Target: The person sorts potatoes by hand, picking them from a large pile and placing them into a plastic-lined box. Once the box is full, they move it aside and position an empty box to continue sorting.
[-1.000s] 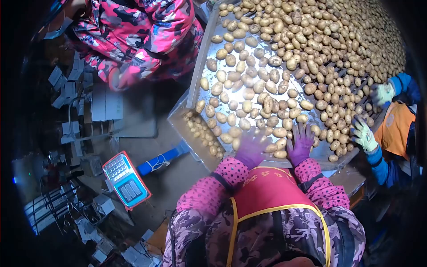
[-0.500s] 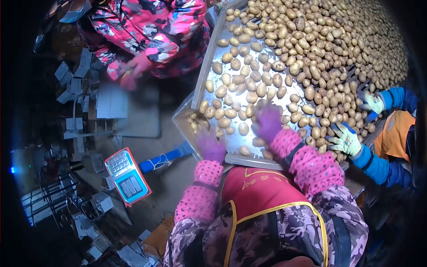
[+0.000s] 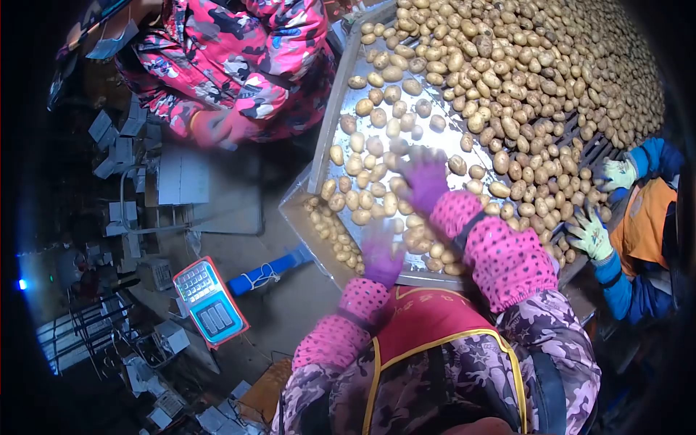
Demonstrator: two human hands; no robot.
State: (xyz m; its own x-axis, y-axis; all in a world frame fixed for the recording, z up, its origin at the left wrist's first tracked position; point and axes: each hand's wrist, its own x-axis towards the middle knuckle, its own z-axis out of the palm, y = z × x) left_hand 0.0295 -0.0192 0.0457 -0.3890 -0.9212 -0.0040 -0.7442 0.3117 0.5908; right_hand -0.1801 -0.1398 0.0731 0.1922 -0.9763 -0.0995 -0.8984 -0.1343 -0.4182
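Both my hands wear purple gloves over the metal sorting tray [image 3: 478,156], where loose potatoes [image 3: 377,145] lie scattered. My left hand [image 3: 382,255] is at the near left edge, its fingers stretched forward and blurred at the tips, close to a few potatoes. Further in, my right hand [image 3: 426,180] lies low among the potatoes with fingers spread, grasping none that I can see. Several potatoes sit between my right wrist and the tray's near rim. Left of the tray, a box-like chute [image 3: 299,206] holds a heap of small potatoes.
A large potato pile [image 3: 551,58] covers the upper right. At right, a co-worker's gloved hands [image 3: 593,233] are at the potatoes. Across from me stands another person in a pink patterned jacket [image 3: 232,58]. A scale display [image 3: 210,301] on a blue post [image 3: 268,272] is at left.
My left hand has moved right, from the chute onto the tray's near edge. My right hand has shifted slightly farther in. More potatoes show in the chute and by the near rim.
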